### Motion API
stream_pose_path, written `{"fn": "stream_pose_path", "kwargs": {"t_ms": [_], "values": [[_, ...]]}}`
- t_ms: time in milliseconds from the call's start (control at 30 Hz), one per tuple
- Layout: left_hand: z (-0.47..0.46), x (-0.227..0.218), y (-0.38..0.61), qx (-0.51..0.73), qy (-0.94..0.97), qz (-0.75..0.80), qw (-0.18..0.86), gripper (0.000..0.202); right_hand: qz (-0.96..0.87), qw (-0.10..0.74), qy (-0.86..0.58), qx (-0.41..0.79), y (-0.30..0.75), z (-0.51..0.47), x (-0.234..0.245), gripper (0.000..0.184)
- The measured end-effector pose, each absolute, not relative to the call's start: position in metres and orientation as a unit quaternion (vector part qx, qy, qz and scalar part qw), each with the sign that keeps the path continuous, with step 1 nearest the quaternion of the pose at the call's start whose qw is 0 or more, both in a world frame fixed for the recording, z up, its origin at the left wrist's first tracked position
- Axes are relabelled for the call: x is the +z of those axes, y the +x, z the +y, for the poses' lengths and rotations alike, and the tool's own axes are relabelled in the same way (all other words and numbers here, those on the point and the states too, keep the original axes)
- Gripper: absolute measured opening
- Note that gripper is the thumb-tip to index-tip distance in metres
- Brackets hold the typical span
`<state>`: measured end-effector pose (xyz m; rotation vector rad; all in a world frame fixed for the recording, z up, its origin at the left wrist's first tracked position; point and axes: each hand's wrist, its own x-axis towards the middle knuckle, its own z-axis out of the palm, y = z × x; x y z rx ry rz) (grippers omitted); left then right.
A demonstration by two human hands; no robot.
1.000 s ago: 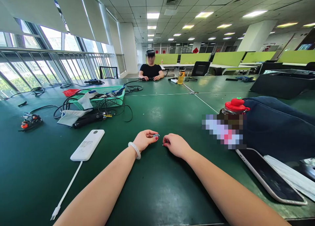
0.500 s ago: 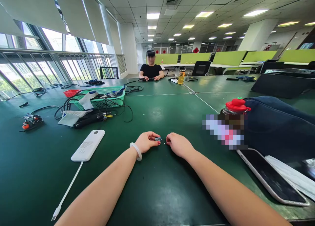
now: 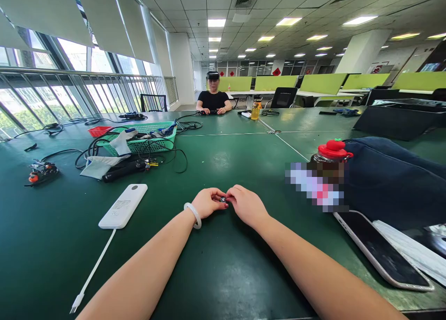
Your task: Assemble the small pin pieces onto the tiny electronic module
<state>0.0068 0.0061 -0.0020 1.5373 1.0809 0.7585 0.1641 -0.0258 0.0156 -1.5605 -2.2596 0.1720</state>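
Observation:
My left hand point(image 3: 205, 203), with a pale bangle point(image 3: 193, 214) at the wrist, pinches a small dark-and-white piece point(image 3: 223, 199) that looks like a tiny circuit board. Its thumb and fingers close around the piece just above the green table. My right hand point(image 3: 246, 205) meets it from the right, fingers pinched together against the piece's edge. What lies between the right fingertips is hidden.
To the left is a white power bank point(image 3: 123, 206) with a short cable. Beyond it stands a green basket point(image 3: 153, 144) with gloves and cables. On the right are a phone point(image 3: 383, 250), a red-lidded jar point(image 3: 331, 149) and a dark bag point(image 3: 393, 183). Opposite sits a person point(image 3: 213, 99).
My right hand has moved left, closing the gap to the piece in my left hand. The tiny whitish bit at its fingertips is now out of sight. My left hand has barely moved.

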Motion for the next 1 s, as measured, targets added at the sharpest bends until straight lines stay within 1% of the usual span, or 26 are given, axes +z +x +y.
{"fn": "stream_pose_path", "kwargs": {"t_ms": [67,267,367,567,700,800,867,933,967,1000], "values": [[0.006,-0.002,0.007,0.317,0.641,0.452,0.533,0.029,-0.807,0.187,-0.557,0.066,0.164,-0.025,0.014,0.017],[0.007,0.001,0.005,0.335,0.634,0.450,0.533,0.032,-0.795,0.235,-0.552,0.090,0.170,-0.024,0.014,0.016],[0.007,0.004,0.005,0.347,0.621,0.442,0.547,0.035,-0.788,0.232,-0.561,0.100,0.173,-0.023,0.014,0.018],[0.004,0.010,0.006,0.334,0.577,0.448,0.595,0.040,-0.800,0.223,-0.556,0.047,0.169,-0.024,0.010,0.020],[-0.001,0.016,0.006,0.322,0.520,0.441,0.657,0.033,-0.812,0.186,-0.552,0.015,0.161,-0.028,0.009,0.023],[-0.002,0.015,0.007,0.317,0.507,0.443,0.668,0.027,-0.820,0.171,-0.546,-0.001,0.155,-0.030,0.009,0.025],[0.001,0.014,0.004,0.318,0.522,0.453,0.649,0.026,-0.823,0.170,-0.542,-0.003,0.153,-0.031,0.009,0.027],[0.008,0.013,-0.004,0.324,0.556,0.480,0.596,0.026,-0.822,0.176,-0.541,0.007,0.154,-0.031,0.008,0.027],[0.012,0.014,-0.012,0.320,0.585,0.512,0.541,0.026,-0.819,0.181,-0.544,0.015,0.155,-0.030,0.008,0.027],[0.017,0.015,-0.021,0.315,0.619,0.558,0.455,0.026,-0.816,0.187,-0.547,0.022,0.156,-0.030,0.008,0.026]]}}
